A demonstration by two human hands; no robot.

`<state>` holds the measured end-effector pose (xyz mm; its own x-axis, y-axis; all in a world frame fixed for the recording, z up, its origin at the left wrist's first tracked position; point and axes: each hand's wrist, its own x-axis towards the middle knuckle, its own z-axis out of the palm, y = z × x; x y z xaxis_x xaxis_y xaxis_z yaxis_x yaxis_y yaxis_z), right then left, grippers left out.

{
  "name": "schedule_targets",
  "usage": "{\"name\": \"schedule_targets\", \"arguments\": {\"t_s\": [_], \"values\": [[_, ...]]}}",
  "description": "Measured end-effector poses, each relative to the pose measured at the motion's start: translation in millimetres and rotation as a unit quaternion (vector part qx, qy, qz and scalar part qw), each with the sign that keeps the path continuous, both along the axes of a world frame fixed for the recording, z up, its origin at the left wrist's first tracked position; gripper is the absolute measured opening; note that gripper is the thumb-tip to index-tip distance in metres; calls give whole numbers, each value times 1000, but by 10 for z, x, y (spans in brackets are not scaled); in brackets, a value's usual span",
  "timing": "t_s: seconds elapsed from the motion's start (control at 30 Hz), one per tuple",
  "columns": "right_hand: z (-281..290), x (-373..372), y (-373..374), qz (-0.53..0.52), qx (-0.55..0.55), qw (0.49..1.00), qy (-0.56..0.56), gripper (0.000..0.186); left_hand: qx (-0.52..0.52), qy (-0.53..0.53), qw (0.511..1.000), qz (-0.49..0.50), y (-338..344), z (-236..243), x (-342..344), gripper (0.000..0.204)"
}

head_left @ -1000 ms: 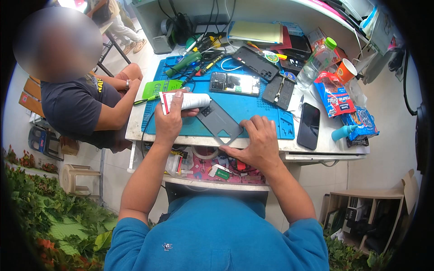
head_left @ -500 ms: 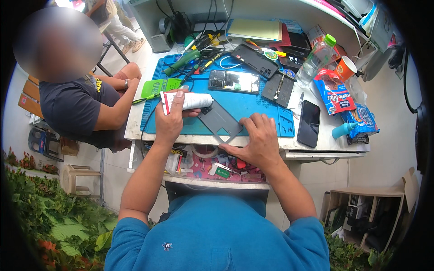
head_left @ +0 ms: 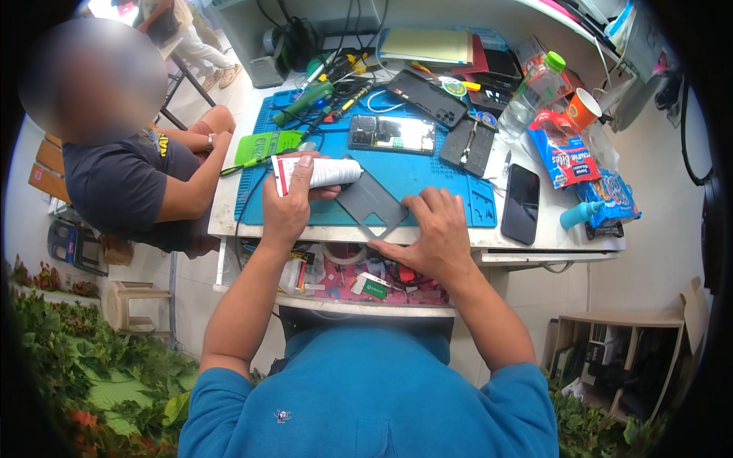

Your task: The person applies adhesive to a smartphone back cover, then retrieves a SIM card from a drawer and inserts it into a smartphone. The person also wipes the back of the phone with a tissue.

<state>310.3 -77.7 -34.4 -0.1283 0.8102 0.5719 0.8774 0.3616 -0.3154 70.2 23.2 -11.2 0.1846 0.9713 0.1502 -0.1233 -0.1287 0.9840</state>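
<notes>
My left hand (head_left: 289, 200) is wrapped round a white squeeze tube (head_left: 324, 171) with a red stripe, held on its side. The tube's dark tip points right, over the far end of a grey phone back cover (head_left: 374, 201). This thin panel lies slantwise above the blue mat, with a cut-out at its near corner. My right hand (head_left: 437, 233) grips its near right end, thumb at the bottom corner and fingers along the right edge. Beyond the cover, an opened phone (head_left: 392, 134) with exposed inner parts lies on the mat.
Past the blue mat (head_left: 458, 210) are a dark phone frame (head_left: 427, 98), screwdrivers and cables. On the right stand a black phone (head_left: 521, 204), teal bottle (head_left: 580, 214), water bottle (head_left: 532, 95) and snack bags (head_left: 563, 149). An open drawer (head_left: 359, 309) juts below. Someone sits (head_left: 114, 183) at the left.
The tube's tip has shifted very slightly right over the cover. Both hands keep their hold, and the whole view has moved a little.
</notes>
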Motion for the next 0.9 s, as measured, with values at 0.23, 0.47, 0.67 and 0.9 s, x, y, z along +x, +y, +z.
{"name": "schedule_targets", "arguments": {"t_s": [0.23, 0.47, 0.67, 0.9], "values": [[1, 1, -5, 1, -1, 1000, 7, 66, 3, -16, 1000, 2, -38, 25, 43, 40], [-10, 2, -6, 0, 6, 1000, 9, 66, 3, -2, 1000, -11, -57, 15, 42, 39], [-13, 7, -13, -5, -7, 1000, 8, 66, 6, -12, 1000, -13, -91, 32, 82, 37], [-8, 10, -20, -10, -22, 1000, 0, 67, 9, 16, 1000, -26, -109, 25, 78, 42]]}}
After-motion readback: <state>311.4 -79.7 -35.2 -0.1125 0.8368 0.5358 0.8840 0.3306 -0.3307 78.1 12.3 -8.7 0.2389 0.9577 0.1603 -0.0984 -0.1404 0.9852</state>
